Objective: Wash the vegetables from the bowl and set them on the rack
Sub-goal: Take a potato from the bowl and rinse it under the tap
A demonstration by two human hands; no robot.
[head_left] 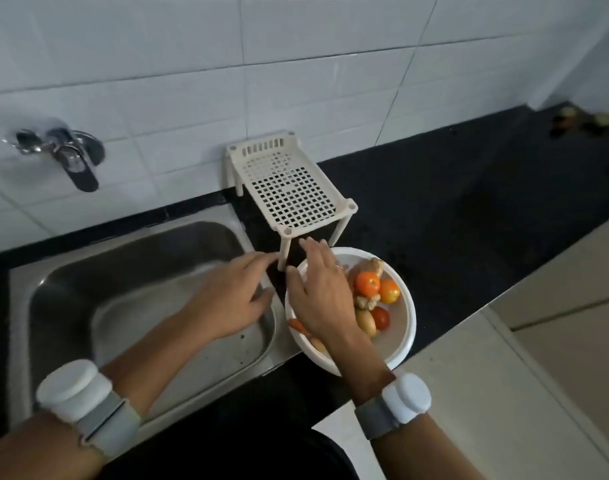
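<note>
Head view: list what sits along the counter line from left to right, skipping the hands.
Tap on the wall → steel sink → cream plastic rack → white bowl of vegetables → bare black counter → small blurred items at the far right corner.

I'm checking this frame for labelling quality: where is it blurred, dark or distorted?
Head view: wide-angle bending curves the tile lines and the counter edge; the items at far right are too blurred to name; the tap is soft with glare on its chrome; the counter is dark with little detail; the bowl and rack are fairly sharp, both hands slightly soft.
</note>
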